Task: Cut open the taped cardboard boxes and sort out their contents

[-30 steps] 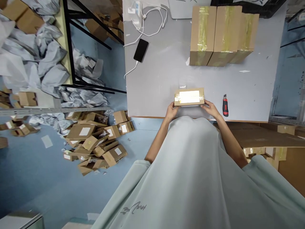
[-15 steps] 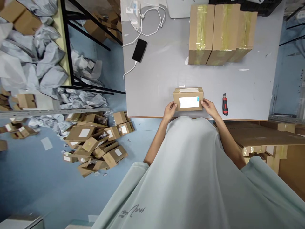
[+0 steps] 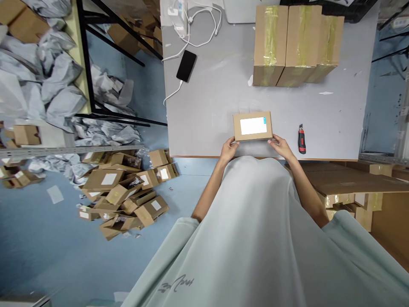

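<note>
Near table [image 3: 211, 102] edge, box [image 3: 252, 126] between both hands.
Gripped at its near corners by left hand [image 3: 229, 149] and right hand [image 3: 280, 146], just ahead of both; long axis left-to-right; knife [image 3: 302, 141] beside right hand.

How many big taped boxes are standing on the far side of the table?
3, in a row on the table: the left box, the middle box against it, and the right box, partly behind the middle one. Others may be hidden behind them.
</note>
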{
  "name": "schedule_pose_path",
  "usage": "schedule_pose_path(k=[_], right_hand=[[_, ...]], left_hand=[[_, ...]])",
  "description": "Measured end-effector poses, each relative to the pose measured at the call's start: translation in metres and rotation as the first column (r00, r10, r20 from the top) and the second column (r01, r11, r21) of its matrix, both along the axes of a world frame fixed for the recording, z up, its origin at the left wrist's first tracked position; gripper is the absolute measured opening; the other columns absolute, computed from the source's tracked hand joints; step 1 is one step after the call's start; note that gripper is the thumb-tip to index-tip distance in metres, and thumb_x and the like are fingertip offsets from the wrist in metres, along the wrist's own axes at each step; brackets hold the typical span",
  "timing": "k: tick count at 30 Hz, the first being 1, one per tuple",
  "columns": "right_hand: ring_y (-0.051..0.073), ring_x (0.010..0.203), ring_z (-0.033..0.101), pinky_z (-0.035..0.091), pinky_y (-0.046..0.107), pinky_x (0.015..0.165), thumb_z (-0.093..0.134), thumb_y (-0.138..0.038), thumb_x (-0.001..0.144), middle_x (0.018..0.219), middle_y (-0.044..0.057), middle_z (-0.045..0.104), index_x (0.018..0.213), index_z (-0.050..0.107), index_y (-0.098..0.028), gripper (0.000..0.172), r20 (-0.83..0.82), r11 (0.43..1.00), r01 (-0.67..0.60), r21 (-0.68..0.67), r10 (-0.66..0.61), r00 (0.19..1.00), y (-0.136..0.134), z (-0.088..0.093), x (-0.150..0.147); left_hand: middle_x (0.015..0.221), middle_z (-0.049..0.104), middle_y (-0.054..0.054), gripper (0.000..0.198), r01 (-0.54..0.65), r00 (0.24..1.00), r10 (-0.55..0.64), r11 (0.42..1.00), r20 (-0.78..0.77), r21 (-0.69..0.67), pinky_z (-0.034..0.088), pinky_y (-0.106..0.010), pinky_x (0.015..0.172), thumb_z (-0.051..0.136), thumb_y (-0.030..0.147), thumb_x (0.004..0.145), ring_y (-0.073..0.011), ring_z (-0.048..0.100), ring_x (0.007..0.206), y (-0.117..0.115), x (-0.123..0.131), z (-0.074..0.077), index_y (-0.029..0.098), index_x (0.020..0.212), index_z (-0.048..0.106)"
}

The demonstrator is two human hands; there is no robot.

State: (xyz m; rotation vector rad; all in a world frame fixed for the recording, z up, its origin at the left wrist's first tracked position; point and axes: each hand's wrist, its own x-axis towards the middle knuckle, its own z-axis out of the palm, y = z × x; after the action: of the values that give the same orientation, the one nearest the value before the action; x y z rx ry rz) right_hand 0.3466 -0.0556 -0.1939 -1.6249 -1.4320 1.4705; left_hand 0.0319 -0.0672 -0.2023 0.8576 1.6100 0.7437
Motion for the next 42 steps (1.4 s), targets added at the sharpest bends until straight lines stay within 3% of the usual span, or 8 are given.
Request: schedule_pose_path(k=[9, 19, 26, 29, 33, 35, 40, 42], right_hand=[[0.039, 0.144, 0.073, 0.059, 0.060, 0.125, 0.083, -0.078, 0.089, 0.152, 0.014, 0.079, 0.140, 0.084, -0.023, 0.074, -0.027, 0.996, 0.074, 0.047, -0.072, 0.997, 0.000, 0.053, 0.006], [0.038, 0.135, 0.079, 0.060, 0.061, 0.124, 0.085, -0.076, 0.088, 0.145, 0.016, 0.082, 0.136, 0.086, -0.019, 0.074, -0.016, 0.999, 0.038, 0.031, -0.038, 0.999, -0.004, 0.056, -0.005], [0.038, 0.133, 0.080, 0.061, 0.063, 0.121, 0.080, -0.082, 0.089, 0.165, 0.016, 0.069, 0.137, 0.086, -0.022, 0.077, 0.004, 1.000, -0.002, 0.023, 0.002, 1.000, -0.007, 0.047, -0.003], [0.042, 0.144, 0.073, 0.061, 0.065, 0.120, 0.075, -0.084, 0.091, 0.164, 0.019, 0.069, 0.137, 0.084, -0.022, 0.078, 0.123, 0.997, 0.056, 0.051, -0.062, 0.990, -0.009, 0.043, 0.005], [0.043, 0.161, 0.056, 0.057, 0.068, 0.125, 0.068, -0.082, 0.098, 0.171, 0.023, 0.060, 0.150, 0.075, -0.020, 0.081, 0.332, 0.956, 0.146, 0.254, -0.228, 0.915, -0.013, 0.060, 0.006], [0.040, 0.157, 0.061, 0.059, 0.064, 0.124, 0.067, -0.079, 0.101, 0.169, 0.022, 0.062, 0.156, 0.071, -0.021, 0.081, 0.323, 0.949, 0.105, 0.296, -0.203, 0.924, -0.015, 0.074, -0.001], [0.039, 0.143, 0.071, 0.059, 0.061, 0.124, 0.075, -0.075, 0.098, 0.160, 0.022, 0.069, 0.157, 0.070, -0.020, 0.080, 0.334, 0.951, 0.101, 0.291, -0.200, 0.921, -0.013, 0.093, -0.019], [0.038, 0.136, 0.074, 0.062, 0.060, 0.120, 0.073, -0.074, 0.098, 0.158, 0.021, 0.071, 0.156, 0.070, -0.020, 0.079, 0.331, 0.952, 0.131, 0.275, -0.222, 0.917, -0.011, 0.091, -0.019]], left_hand=[[0.146, 0.081, -0.013, 0.040, -0.077, 0.997, 0.077, 0.974, 0.005, 0.212, 0.061, -0.050, 0.122, 0.081, 0.036, 0.095, -0.0319, 0.077, 0.136, -0.005, -0.019, 0.034, 0.021, 0.132, 0.081], [0.144, 0.081, -0.015, 0.037, -0.129, 0.992, 0.129, 0.982, 0.013, 0.141, 0.059, -0.052, 0.124, 0.080, 0.030, 0.093, -0.0322, 0.077, 0.136, -0.008, -0.018, 0.038, 0.020, 0.129, 0.080], [0.150, 0.078, -0.016, 0.041, -0.110, 0.994, 0.110, 0.976, 0.010, 0.187, 0.058, -0.052, 0.125, 0.076, 0.032, 0.096, -0.0321, 0.074, 0.142, -0.015, -0.009, 0.055, 0.020, 0.136, 0.077], [0.153, 0.076, -0.015, 0.043, -0.049, 0.999, 0.047, 0.957, 0.013, 0.287, 0.059, -0.048, 0.124, 0.077, 0.040, 0.100, -0.0306, 0.072, 0.145, -0.018, 0.010, 0.071, 0.023, 0.140, 0.077], [0.148, 0.079, -0.012, 0.039, 0.096, 0.982, -0.150, 0.919, 0.114, 0.382, 0.057, -0.048, 0.126, 0.068, 0.051, 0.109, -0.0293, 0.074, 0.143, -0.013, 0.040, 0.087, 0.026, 0.136, 0.082], [0.140, 0.083, -0.012, 0.040, 0.133, 0.963, -0.210, 0.915, 0.169, 0.380, 0.058, -0.049, 0.125, 0.066, 0.054, 0.110, -0.0297, 0.077, 0.137, -0.006, 0.050, 0.084, 0.026, 0.131, 0.084], [0.156, 0.073, -0.017, 0.045, -0.048, 0.999, 0.047, 0.968, 0.011, 0.248, 0.063, -0.048, 0.116, 0.080, 0.045, 0.098, -0.0329, 0.075, 0.137, 0.015, 0.054, 0.056, 0.022, 0.137, 0.080], [0.155, 0.074, -0.019, 0.046, -0.012, 1.000, 0.008, 0.984, 0.020, 0.177, 0.062, -0.050, 0.117, 0.081, 0.042, 0.096, -0.0342, 0.075, 0.136, 0.017, 0.053, 0.049, 0.019, 0.136, 0.079]])
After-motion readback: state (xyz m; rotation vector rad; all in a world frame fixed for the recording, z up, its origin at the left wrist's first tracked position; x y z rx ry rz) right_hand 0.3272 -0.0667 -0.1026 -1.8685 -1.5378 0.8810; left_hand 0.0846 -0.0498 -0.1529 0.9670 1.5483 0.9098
